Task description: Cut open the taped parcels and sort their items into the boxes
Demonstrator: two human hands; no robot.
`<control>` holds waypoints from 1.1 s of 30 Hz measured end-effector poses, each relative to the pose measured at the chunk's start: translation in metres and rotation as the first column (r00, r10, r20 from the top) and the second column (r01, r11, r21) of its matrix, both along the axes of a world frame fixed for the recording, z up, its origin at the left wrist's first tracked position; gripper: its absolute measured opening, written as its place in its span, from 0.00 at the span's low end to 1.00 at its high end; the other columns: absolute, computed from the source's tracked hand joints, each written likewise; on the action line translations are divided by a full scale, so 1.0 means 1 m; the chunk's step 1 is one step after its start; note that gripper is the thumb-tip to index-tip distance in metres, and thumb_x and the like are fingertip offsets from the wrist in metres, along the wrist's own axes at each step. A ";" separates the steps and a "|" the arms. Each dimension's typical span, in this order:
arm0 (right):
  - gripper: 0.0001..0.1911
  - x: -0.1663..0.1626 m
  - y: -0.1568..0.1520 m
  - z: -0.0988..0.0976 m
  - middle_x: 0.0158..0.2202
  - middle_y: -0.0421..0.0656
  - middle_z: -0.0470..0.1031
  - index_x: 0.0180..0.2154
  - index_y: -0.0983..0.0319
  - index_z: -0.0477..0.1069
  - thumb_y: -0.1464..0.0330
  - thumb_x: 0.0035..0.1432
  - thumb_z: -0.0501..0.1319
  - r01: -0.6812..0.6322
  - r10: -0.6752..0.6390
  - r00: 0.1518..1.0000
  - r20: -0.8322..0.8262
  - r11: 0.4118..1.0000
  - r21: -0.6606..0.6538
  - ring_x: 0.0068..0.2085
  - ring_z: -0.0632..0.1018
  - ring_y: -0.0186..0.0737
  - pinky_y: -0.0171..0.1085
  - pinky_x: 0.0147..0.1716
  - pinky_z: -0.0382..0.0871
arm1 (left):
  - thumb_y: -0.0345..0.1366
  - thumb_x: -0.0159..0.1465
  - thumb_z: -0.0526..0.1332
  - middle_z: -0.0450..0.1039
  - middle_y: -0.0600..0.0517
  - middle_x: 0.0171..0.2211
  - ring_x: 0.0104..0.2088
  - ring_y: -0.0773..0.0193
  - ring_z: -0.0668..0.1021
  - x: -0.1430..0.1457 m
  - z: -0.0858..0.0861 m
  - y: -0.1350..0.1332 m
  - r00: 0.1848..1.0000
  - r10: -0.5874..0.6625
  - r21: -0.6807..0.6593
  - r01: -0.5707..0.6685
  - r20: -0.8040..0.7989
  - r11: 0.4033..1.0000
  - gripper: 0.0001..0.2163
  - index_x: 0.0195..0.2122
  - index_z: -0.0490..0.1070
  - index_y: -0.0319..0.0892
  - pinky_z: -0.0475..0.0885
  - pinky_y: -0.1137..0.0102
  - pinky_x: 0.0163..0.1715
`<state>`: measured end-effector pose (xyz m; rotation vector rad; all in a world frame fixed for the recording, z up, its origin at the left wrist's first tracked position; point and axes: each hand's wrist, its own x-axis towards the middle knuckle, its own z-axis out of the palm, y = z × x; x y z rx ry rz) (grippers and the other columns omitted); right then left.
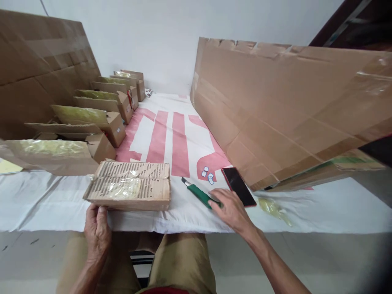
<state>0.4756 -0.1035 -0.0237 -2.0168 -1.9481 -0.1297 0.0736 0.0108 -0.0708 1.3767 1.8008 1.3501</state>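
A flat cardboard box (131,183) lies at the table's front edge, its top torn to show corrugated ridges, with a patch of clear tape on it. My left hand (97,228) grips the box's front left corner, fingers partly hidden beneath it. To the right of the box, a green utility knife (199,195) lies slantwise on the cloth, blade out and pointing towards the back left. My right hand (229,208) has its thumb and fingers around the rear end of the handle. Just beyond that hand sits a dark phone (239,187) with a red edge.
Several open cardboard boxes (105,126) with tape on their flaps line the left side. Tall cardboard panels stand at left (45,61) and right (275,106). Small white-and-blue pieces (210,178) and crumpled yellowish tape (274,210) lie on the pink-and-white cloth (180,143).
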 end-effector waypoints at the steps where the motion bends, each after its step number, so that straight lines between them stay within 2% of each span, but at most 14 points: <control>1: 0.15 -0.009 -0.001 -0.006 0.49 0.49 0.83 0.51 0.61 0.78 0.65 0.65 0.59 -0.016 0.016 1.000 0.013 1.000 0.006 0.48 0.82 0.49 0.44 0.46 0.70 | 0.51 0.68 0.56 0.77 0.46 0.47 0.49 0.52 0.77 0.001 0.001 0.001 1.000 -0.018 0.011 0.018 0.018 1.000 0.19 0.49 0.73 0.43 0.72 0.59 0.55; 3: 0.19 -0.024 0.002 -0.018 0.52 0.53 0.82 0.55 0.63 0.75 0.65 0.65 0.59 -0.021 0.020 0.999 0.051 1.000 0.017 0.49 0.81 0.53 0.47 0.47 0.72 | 0.51 0.68 0.56 0.78 0.46 0.47 0.50 0.53 0.78 0.004 0.003 0.002 0.998 -0.040 0.029 0.039 0.051 0.999 0.19 0.49 0.73 0.43 0.73 0.60 0.54; 5: 0.19 -0.030 0.008 -0.027 0.50 0.54 0.82 0.55 0.63 0.75 0.67 0.65 0.57 -0.002 0.000 0.999 0.052 1.000 0.029 0.47 0.82 0.55 0.49 0.46 0.73 | 0.52 0.68 0.56 0.78 0.45 0.49 0.51 0.52 0.78 0.006 0.003 0.002 0.991 -0.064 0.045 0.059 0.115 0.997 0.20 0.51 0.72 0.42 0.73 0.59 0.55; 7: 0.18 -0.030 0.010 -0.029 0.48 0.53 0.83 0.53 0.62 0.75 0.67 0.66 0.55 0.019 -0.016 0.999 -0.048 0.998 0.055 0.47 0.82 0.54 0.50 0.47 0.74 | 0.53 0.67 0.59 0.77 0.43 0.53 0.54 0.51 0.78 0.005 0.001 -0.001 0.973 -0.093 0.067 0.081 0.210 0.995 0.24 0.55 0.70 0.41 0.72 0.58 0.57; 9: 0.18 -0.027 0.006 -0.025 0.49 0.51 0.83 0.52 0.60 0.76 0.63 0.67 0.54 0.065 -0.043 0.965 -0.259 0.995 0.077 0.48 0.82 0.53 0.50 0.49 0.75 | 0.54 0.66 0.62 0.75 0.42 0.57 0.57 0.50 0.77 0.002 0.000 -0.004 0.946 -0.111 0.090 0.087 0.304 0.992 0.28 0.60 0.68 0.41 0.72 0.57 0.59; 11: 0.21 -0.026 -0.002 -0.017 0.42 0.49 0.84 0.51 0.59 0.76 0.56 0.68 0.53 0.163 -0.127 0.838 -0.530 0.986 0.022 0.42 0.83 0.50 0.47 0.42 0.78 | 0.54 0.65 0.63 0.75 0.41 0.58 0.57 0.49 0.78 -0.002 0.004 -0.007 0.927 -0.102 0.102 0.069 0.361 0.992 0.30 0.62 0.67 0.41 0.72 0.55 0.59; 13: 0.26 -0.029 -0.009 -0.009 0.31 0.45 0.80 0.48 0.59 0.77 0.47 0.65 0.55 0.260 -0.247 0.606 -0.756 0.960 -0.105 0.29 0.79 0.46 0.42 0.28 0.76 | 0.55 0.65 0.63 0.75 0.40 0.57 0.55 0.49 0.79 -0.006 0.016 -0.005 0.922 -0.093 0.123 0.050 0.375 0.991 0.29 0.60 0.70 0.41 0.73 0.54 0.58; 15: 0.31 -0.037 -0.010 -0.002 0.23 0.41 0.73 0.42 0.60 0.77 0.40 0.59 0.60 0.296 -0.304 0.380 -0.874 0.935 -0.197 0.22 0.72 0.40 0.37 0.20 0.68 | 0.55 0.66 0.62 0.75 0.40 0.58 0.55 0.49 0.79 -0.008 0.034 0.002 0.932 -0.102 0.161 0.048 0.348 0.986 0.27 0.58 0.72 0.40 0.73 0.54 0.59; 16: 0.31 -0.042 -0.009 0.001 0.22 0.40 0.71 0.39 0.60 0.77 0.39 0.55 0.63 0.299 -0.303 0.306 -0.902 0.931 -0.211 0.21 0.70 0.38 0.36 0.19 0.65 | 0.54 0.67 0.62 0.74 0.40 0.59 0.55 0.49 0.79 -0.007 0.045 0.007 0.938 -0.116 0.182 0.058 0.326 0.982 0.26 0.58 0.72 0.40 0.73 0.54 0.59; 18: 0.31 -0.051 -0.002 0.007 0.22 0.40 0.71 0.36 0.60 0.77 0.40 0.49 0.69 0.289 -0.276 0.254 -0.927 0.936 -0.200 0.21 0.67 0.36 0.35 0.19 0.62 | 0.51 0.68 0.61 0.73 0.41 0.60 0.58 0.49 0.77 -0.004 0.064 0.019 0.952 -0.154 0.230 0.092 0.264 0.969 0.24 0.59 0.72 0.41 0.72 0.54 0.60; 21: 0.27 -0.060 0.012 0.018 0.25 0.42 0.74 0.36 0.59 0.78 0.42 0.49 0.71 0.251 -0.221 0.313 -0.924 0.957 -0.144 0.22 0.68 0.37 0.37 0.21 0.64 | 0.44 0.66 0.64 0.71 0.41 0.62 0.63 0.48 0.74 0.005 0.079 0.036 0.970 -0.212 0.314 0.168 0.115 0.935 0.21 0.58 0.72 0.43 0.70 0.53 0.63; 24: 0.24 -0.065 0.022 0.033 0.22 0.40 0.72 0.36 0.58 0.78 0.44 0.54 0.68 0.192 -0.160 0.440 -0.883 0.978 -0.082 0.24 0.70 0.39 0.38 0.26 0.68 | 0.33 0.64 0.61 0.71 0.43 0.62 0.65 0.50 0.72 0.012 0.076 0.042 0.965 -0.262 0.340 0.243 0.009 0.908 0.17 0.54 0.75 0.44 0.67 0.53 0.66; 29: 0.25 -0.074 0.039 0.071 0.20 0.39 0.71 0.38 0.57 0.81 0.43 0.56 0.65 0.103 -0.109 0.636 -0.764 0.993 -0.057 0.23 0.73 0.41 0.38 0.24 0.71 | 0.28 0.60 0.56 0.72 0.44 0.61 0.64 0.50 0.72 0.018 0.066 0.039 0.973 -0.228 0.346 0.199 0.045 0.917 0.21 0.55 0.75 0.43 0.67 0.53 0.67; 33: 0.20 -0.093 0.069 0.109 0.29 0.43 0.82 0.42 0.56 0.83 0.49 0.58 0.65 -0.070 0.027 0.780 -0.625 0.997 -0.044 0.31 0.81 0.45 0.38 0.32 0.77 | 0.28 0.60 0.56 0.72 0.44 0.61 0.64 0.50 0.72 0.019 0.063 0.042 0.968 -0.245 0.348 0.214 0.047 0.913 0.22 0.56 0.74 0.42 0.66 0.52 0.68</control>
